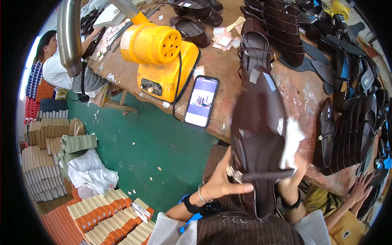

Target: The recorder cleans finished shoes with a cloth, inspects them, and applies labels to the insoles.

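Observation:
I hold a dark brown sandal (259,122) upright in front of me, sole side toward the camera, its strap hanging near my lap. My left hand (222,181) grips its lower left edge by the buckle. Behind its lower right edge is my right hand (292,173), pressing a white cloth (290,141) against the shoe. Just beyond lies another brown sandal (255,47) on the worn workbench (302,92).
A yellow heater machine (161,61) and a lit smartphone (201,102) sit on the bench's left part. Rows of dark sandals (351,122) fill its right side and back. Stacked shoeboxes (102,220) stand on the green floor. One person (53,65) works far left; another's hand (361,185) shows at right.

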